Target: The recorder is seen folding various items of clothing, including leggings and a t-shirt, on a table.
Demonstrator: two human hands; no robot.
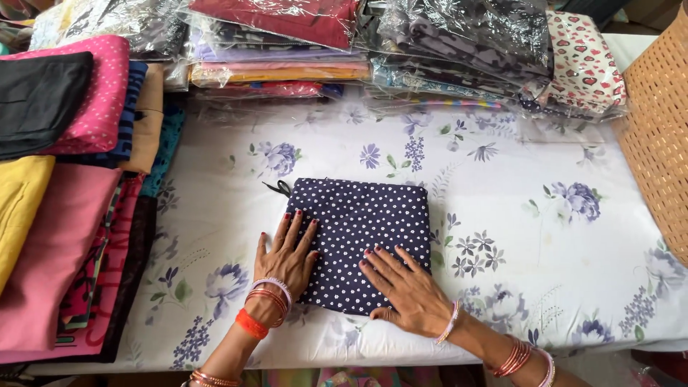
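Left pile: folded cloths [68, 215] lie stacked at the left edge of the desk, in yellow, pink, black and dark red; the pink dotted cloth [100, 93] lies on top at the back.
Desk cover: a white sheet with blue flowers [545, 236] covers the desk from side to side.
Left hand: the left hand [285, 254] lies flat, palm down, on the left edge of the navy cloth; the fingers are spread and point away from the person. The grip is wide and it holds nothing, it only presses.
Left wrist: bangles [269, 294] in orange and silver sit around it.
Navy cloth: the folded navy cloth with white dots [365, 229] lies in the middle of the desk, near the front edge, in a nearly square shape. A small dark string [278, 188] shows at its back left corner.
Right hand: the right hand [405, 283] lies flat on the lower right part of the navy cloth, fingers pointing to the left and up. Its grip is also wide, pressing and not closing on the cloth.
Back row: packed cloths in clear plastic bags [459, 43] lie stacked along the far edge.
Right edge: a tan woven basket [656, 129] stands at the right side, touching the sheet.
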